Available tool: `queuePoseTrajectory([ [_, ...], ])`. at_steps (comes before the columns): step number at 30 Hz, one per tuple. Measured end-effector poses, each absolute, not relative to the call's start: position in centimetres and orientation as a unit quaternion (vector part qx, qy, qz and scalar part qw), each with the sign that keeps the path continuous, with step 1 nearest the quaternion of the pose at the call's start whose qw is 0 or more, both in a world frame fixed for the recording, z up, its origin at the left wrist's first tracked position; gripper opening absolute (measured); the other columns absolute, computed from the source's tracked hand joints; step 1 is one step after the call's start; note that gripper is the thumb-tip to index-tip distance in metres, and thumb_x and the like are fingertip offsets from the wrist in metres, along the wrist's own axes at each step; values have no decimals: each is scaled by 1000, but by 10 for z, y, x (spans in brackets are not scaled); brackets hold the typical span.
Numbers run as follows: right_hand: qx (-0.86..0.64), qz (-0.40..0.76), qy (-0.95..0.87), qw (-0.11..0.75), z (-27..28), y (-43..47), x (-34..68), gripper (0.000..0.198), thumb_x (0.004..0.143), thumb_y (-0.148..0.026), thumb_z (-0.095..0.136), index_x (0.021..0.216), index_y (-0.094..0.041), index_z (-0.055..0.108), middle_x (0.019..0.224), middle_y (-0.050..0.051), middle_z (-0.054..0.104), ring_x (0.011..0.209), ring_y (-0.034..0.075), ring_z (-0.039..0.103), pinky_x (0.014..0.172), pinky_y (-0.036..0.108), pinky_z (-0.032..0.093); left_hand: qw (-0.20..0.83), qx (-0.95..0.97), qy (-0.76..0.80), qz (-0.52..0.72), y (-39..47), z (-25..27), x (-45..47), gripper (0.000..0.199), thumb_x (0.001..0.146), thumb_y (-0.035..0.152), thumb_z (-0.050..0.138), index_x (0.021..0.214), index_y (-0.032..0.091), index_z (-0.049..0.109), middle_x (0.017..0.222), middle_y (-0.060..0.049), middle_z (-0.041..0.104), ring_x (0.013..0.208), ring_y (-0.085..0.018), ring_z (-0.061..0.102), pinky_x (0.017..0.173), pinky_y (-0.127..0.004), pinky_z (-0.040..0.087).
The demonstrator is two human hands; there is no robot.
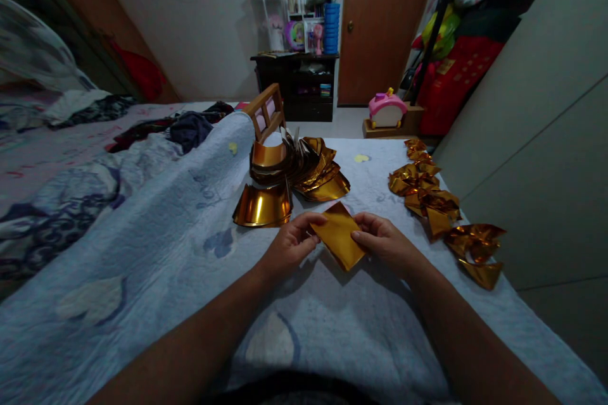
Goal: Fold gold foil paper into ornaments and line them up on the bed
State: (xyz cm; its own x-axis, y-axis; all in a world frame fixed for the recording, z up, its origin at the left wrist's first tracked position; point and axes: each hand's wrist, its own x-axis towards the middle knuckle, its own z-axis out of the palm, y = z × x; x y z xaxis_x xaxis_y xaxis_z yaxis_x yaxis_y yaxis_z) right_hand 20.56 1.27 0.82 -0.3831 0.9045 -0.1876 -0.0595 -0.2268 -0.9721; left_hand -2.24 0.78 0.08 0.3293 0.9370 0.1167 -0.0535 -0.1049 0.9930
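Note:
Between my two hands, just above the blue cloth, I hold a gold foil paper sheet [341, 235], tilted so that a corner points toward me. My left hand [295, 239] pinches its left corner between thumb and fingers. On the opposite side my right hand [380, 237] grips the right edge, thumb on top. Beyond the hands lie a stack of curved gold foil sheets [263, 205] and a fanned pile of more gold sheets [323, 180]. To the right, crumpled-looking folded gold foil pieces [432, 202] run in a row along the cloth's edge.
A pale blue patterned cloth [270, 342] covers the surface under my hands. Behind the foil stands a small wooden frame [266, 111]. Clothes [190, 130] lie at the left. A white cabinet [546, 158] borders the right side; a pink toy [387, 109] sits past the far edge.

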Motion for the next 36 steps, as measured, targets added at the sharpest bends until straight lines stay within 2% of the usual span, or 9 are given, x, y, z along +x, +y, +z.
queuePoseTrajectory([
  [3,-424,659,-503,365,11,13,205,37,71,-40,79,97,-19,63,74,-2,64,55,9,49,50,23,32,494,655,403,406,7,-1,-25,16,84,22,66,99,18,72,95,-5,70,86,-17,63,81,-30,49],
  [6,-434,646,-502,376,9,15,205,39,69,-39,80,98,-20,63,73,-2,64,58,11,53,52,24,35,451,691,418,380,6,-1,-26,17,87,22,65,102,17,73,95,-6,72,85,-18,65,82,-32,50],
  [9,-456,617,-513,385,4,17,206,40,68,-38,80,99,-20,62,64,-6,57,54,10,47,50,23,31,397,728,414,377,7,-2,-26,18,89,20,63,103,19,74,98,-7,72,89,-20,65,84,-34,51],
  [15,-460,591,-538,387,-4,20,207,38,71,-39,76,100,-20,62,63,-6,54,53,10,44,51,24,30,300,758,408,412,9,-6,-26,22,89,16,62,103,24,77,106,-7,62,102,-20,61,91,-36,51],
  [17,-463,577,-552,385,-5,20,207,35,72,-39,74,99,-21,62,63,-6,54,55,11,45,52,24,31,292,765,404,408,9,-7,-26,23,90,15,61,104,24,77,106,-6,61,101,-20,61,90,-34,51],
  [22,-490,529,-583,374,-4,20,208,31,75,-38,70,101,-20,64,63,-6,52,55,12,45,53,26,32,310,794,390,350,9,-7,-26,22,92,18,60,107,23,76,84,-3,61,80,-17,61,75,-28,49],
  [32,-511,437,-649,355,-8,21,209,20,80,-28,64,98,-21,68,63,-4,53,58,14,47,55,27,34,300,803,395,331,7,-7,-24,27,90,17,60,115,21,71,95,-5,69,83,-18,63,79,-31,49],
  [36,-515,417,-656,361,-10,21,209,18,82,-28,64,98,-21,69,62,-4,53,57,14,47,55,27,35,304,803,394,328,8,-6,-25,24,92,18,58,110,22,72,93,-5,67,85,-19,63,78,-31,49],
])
